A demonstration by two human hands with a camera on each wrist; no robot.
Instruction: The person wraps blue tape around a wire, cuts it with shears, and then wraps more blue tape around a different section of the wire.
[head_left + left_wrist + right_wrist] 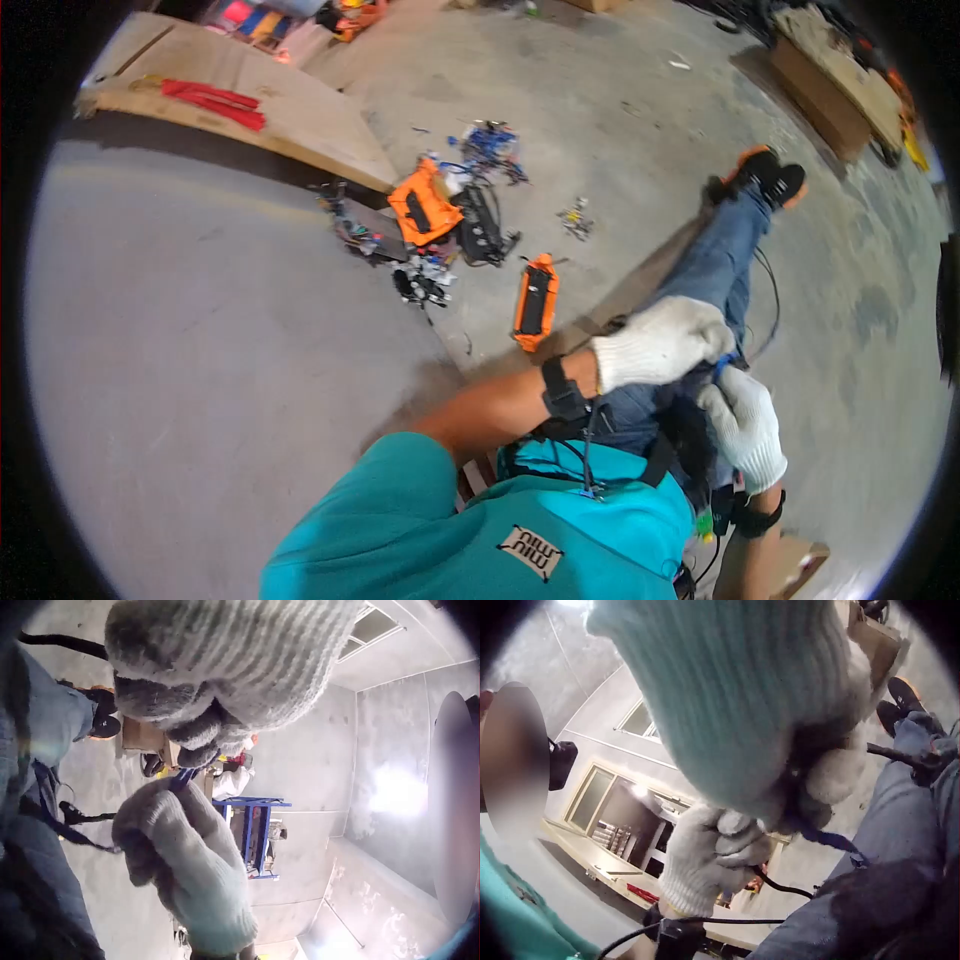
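Observation:
In the head view both hands wear white knit gloves and meet over the person's jeans. My left hand (665, 343) curls its fingers at one end of a thin blue strip (725, 365), and a black cable (64, 643) runs out of that fist in the left wrist view. Lower down, my right hand (745, 425) pinches the same strip. A flat length of the blue strip (829, 840) hangs from the right fingers towards the jeans. The stub of a black cable (892, 754) juts out beside the right hand. The gloves hide most of what lies between the fingertips.
On the floor lie an orange and black part (536, 302), an orange casing (424, 205), a black part (482, 228) and a pile of blue wires (490, 148). Red gloves or cloth (215, 103) rest on a wooden board (290, 105). A cardboard box (815, 90) stands at upper right.

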